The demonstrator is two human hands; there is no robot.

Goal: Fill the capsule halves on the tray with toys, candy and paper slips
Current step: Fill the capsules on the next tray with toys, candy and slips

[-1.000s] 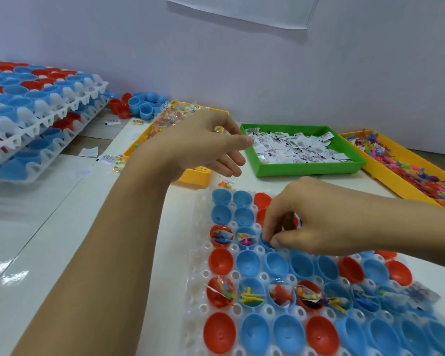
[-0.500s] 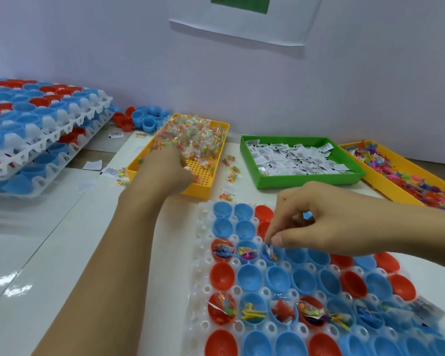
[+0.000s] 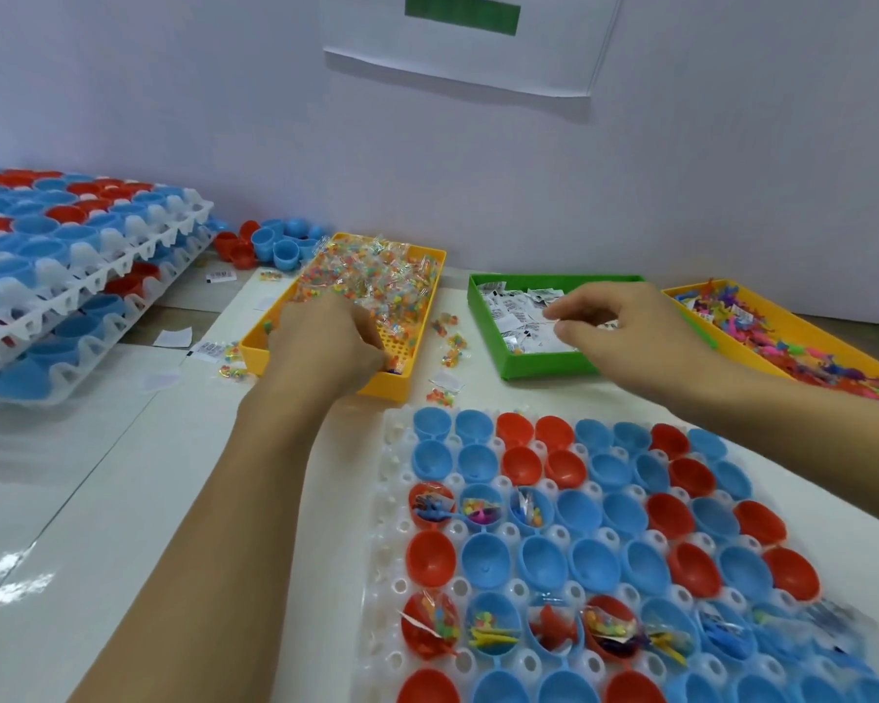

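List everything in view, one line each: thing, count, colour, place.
capsule tray: one, white, front; red and blue halves, some filled
candy tray: one, yellow, back centre
paper slip tray: one, green, right of candy tray
toy tray: one, yellow, far right
stacked trays: several, white, left
loose capsule halves: many, red and blue, by wall
left hand: in candy tray
right hand: over paper slip tray

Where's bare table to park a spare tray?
Open tabletop left of the left forearm, below the stacked trays. Crowded: the strip between candy bin and green bin holds stray candy packets; the capsule tray fills the near right.
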